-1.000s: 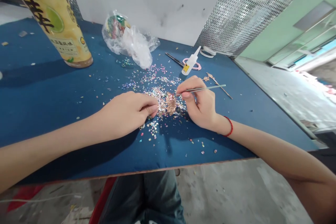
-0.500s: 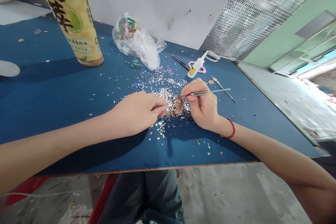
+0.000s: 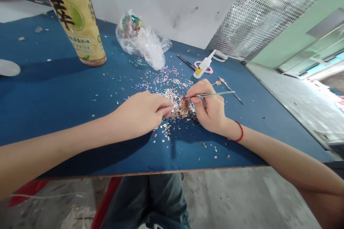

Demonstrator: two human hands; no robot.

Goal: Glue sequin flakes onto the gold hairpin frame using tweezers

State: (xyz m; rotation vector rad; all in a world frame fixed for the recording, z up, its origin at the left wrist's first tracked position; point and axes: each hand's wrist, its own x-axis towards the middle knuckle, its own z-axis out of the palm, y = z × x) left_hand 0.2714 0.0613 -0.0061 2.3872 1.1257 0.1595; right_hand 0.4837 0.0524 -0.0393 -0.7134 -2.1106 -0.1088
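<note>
My left hand (image 3: 143, 112) rests on the blue table (image 3: 53, 96) with its fingers pinched on a small rose-gold ornament (image 3: 183, 107). My right hand (image 3: 211, 109), with a red string at the wrist, is closed on thin metal tweezers (image 3: 215, 94) whose tips meet the ornament. Under and around both hands lies a scattered heap of shiny sequins (image 3: 166, 89).
A tall yellow bottle (image 3: 76, 18) stands at the back left. A crumpled clear plastic bag (image 3: 143, 43) lies behind the sequins. A small glue bottle (image 3: 204, 66), a pink ring, dark tweezers (image 3: 186, 62) and a gold hairpin (image 3: 228, 87) lie at the back right. The table's front edge is close to my arms.
Both hands stay on the ornament with barely any shift. The view has swung slightly, so the bottle and the bag now sit further right in the picture.
</note>
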